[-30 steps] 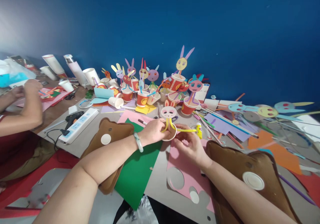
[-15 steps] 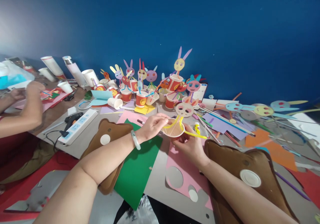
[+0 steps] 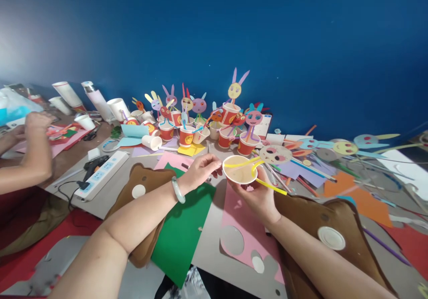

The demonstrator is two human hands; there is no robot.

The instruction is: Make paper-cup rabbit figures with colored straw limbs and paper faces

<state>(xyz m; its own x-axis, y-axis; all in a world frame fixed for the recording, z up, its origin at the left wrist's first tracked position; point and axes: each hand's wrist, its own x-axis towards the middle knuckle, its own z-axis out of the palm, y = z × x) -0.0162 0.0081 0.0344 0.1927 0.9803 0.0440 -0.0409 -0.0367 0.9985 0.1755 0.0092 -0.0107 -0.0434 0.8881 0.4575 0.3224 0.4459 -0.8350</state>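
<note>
My right hand [image 3: 259,196] grips a paper cup [image 3: 239,181] from below and the right, its mouth tipped towards me. Yellow strips [image 3: 245,162] run across the mouth, and one sticks out past the right rim. They join a pale paper rabbit face [image 3: 276,154] with pink eyes and orange ears, which leans over to the right of the cup. Just left of the rim, apart from it, is my left hand [image 3: 200,172], thumb and fingers drawn together. Whatever its fingertips hold, if anything, is too small to make out.
Several red cups with paper rabbits [image 3: 187,136] stand along the blue wall. Green paper [image 3: 183,227] and cut pink paper [image 3: 234,219] lie below my hands, between brown cushions [image 3: 140,178]. A power strip [image 3: 102,176] is at left, near another person's arms [image 3: 36,152].
My left hand has come away from the cup's rim. The rabbit face has swung from upright over the cup down to the right, and the cup has shifted slightly right.
</note>
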